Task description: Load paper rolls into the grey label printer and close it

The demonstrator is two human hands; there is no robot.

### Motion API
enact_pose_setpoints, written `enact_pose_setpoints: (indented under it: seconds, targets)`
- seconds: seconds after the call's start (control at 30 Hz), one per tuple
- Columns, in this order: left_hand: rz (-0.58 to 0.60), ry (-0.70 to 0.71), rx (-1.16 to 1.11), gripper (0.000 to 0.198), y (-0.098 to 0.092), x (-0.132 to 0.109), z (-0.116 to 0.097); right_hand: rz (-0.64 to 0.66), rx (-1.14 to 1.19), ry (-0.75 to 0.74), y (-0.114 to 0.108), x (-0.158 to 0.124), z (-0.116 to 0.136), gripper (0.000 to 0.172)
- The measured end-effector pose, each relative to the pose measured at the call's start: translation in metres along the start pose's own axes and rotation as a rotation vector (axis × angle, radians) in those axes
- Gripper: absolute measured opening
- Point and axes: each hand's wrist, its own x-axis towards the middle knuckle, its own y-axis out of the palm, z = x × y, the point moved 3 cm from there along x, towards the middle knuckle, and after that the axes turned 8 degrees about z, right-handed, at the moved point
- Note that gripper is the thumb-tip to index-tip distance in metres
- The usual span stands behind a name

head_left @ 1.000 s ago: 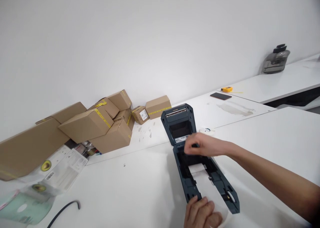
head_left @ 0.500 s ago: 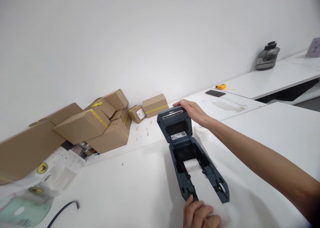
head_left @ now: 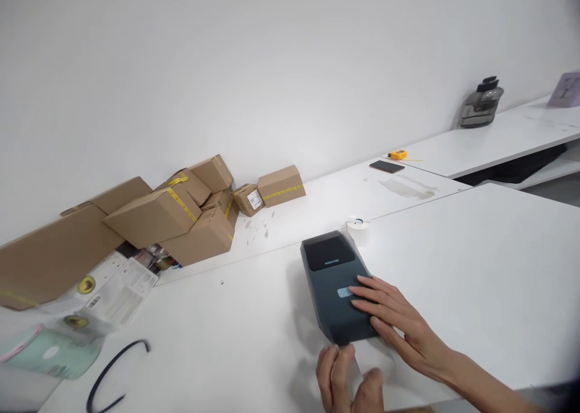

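A dark blue-grey label printer point(head_left: 338, 286) sits on the white table with its lid down. My right hand point(head_left: 399, 322) lies on the right side of the lid, fingers stretched and slightly spread, gripping nothing. At the printer's near end, my left hand point(head_left: 338, 380) has its fingers and thumb closed on a strip of white label paper point(head_left: 354, 372), much of it hidden by the hand. Just behind the printer stands a white paper roll point(head_left: 359, 231).
Cardboard boxes point(head_left: 154, 219) with yellow tape are piled along the wall at left. Plastic packets point(head_left: 109, 292) and a black cable point(head_left: 102, 373) lie nearer. Toward the back right are a phone point(head_left: 386, 167), a yellow tape measure point(head_left: 397, 155) and a large bottle point(head_left: 481, 104).
The printer's lid has swung down from raised to closed. My right hand came down toward me with it and now rests on top. My left hand stays by the near end.
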Motion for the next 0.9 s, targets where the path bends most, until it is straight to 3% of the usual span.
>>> enact_pose_setpoints:
  seconds: [0.07,0.17,0.27,0.37,0.67,0.8,0.9]
  targets:
    - [-0.002,-0.023,0.026,0.018,0.002,0.0,0.005,-0.035,-0.004,0.001,0.005,-0.005,-0.002,0.047]
    - [0.12,-0.041,0.077,0.051,0.008,0.01,0.019,-0.118,-0.01,-0.042,0.008,-0.006,-0.002,0.044]
    - [0.228,0.061,0.114,0.056,0.013,0.021,0.034,-0.166,-0.013,-0.071,0.011,-0.005,-0.003,0.044]
    - [0.199,0.141,0.116,0.048,0.017,0.027,0.044,-0.199,0.002,-0.083,0.015,-0.005,-0.004,0.045]
    - [0.146,0.111,0.047,0.037,0.016,0.033,0.048,-0.258,0.029,-0.103,0.025,-0.009,-0.008,0.049]
    - [0.139,0.073,0.065,0.037,0.015,0.031,0.039,-0.263,0.033,-0.11,0.025,-0.01,-0.009,0.049]
    - [0.029,0.037,0.034,0.03,0.012,0.023,0.022,-0.256,0.065,-0.092,0.025,-0.01,-0.01,0.045]
